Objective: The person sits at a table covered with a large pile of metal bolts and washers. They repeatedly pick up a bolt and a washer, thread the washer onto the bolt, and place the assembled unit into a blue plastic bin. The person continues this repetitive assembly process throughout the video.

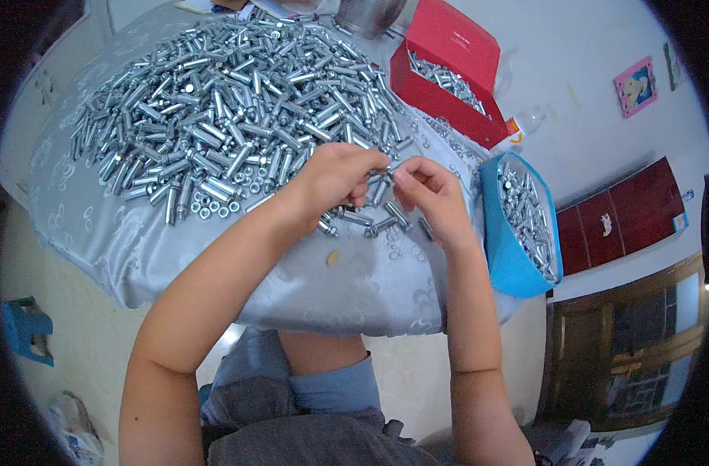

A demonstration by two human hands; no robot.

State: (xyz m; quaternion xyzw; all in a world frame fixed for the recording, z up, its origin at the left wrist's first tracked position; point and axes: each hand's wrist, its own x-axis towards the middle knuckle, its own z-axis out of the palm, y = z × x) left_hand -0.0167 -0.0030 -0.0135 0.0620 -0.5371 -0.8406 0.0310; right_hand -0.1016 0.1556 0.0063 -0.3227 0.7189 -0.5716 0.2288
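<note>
Big pile of bolts (230,101) on the grey cloth (98,233) to my left. My left hand (335,177) and right hand (432,198) pinch one small bolt (385,172) between fingertips, over loose bolts. Blue tub (509,256) sits at the table edge; an elbow bump could probably tip it.

The heap of short silver metal sleeves and bolts (230,101) covering the far half of the round table shines bright and smooth, like plated steel. Under it, the pale grey satin tablecloth (137,241) has a soft sheen and a woven swirl pattern, draping over the near edge. At the right edge, the blue plastic tub (509,256) looks smooth and semi-glossy. The red cardboard box (447,46) at the far right edge is matt.
</note>
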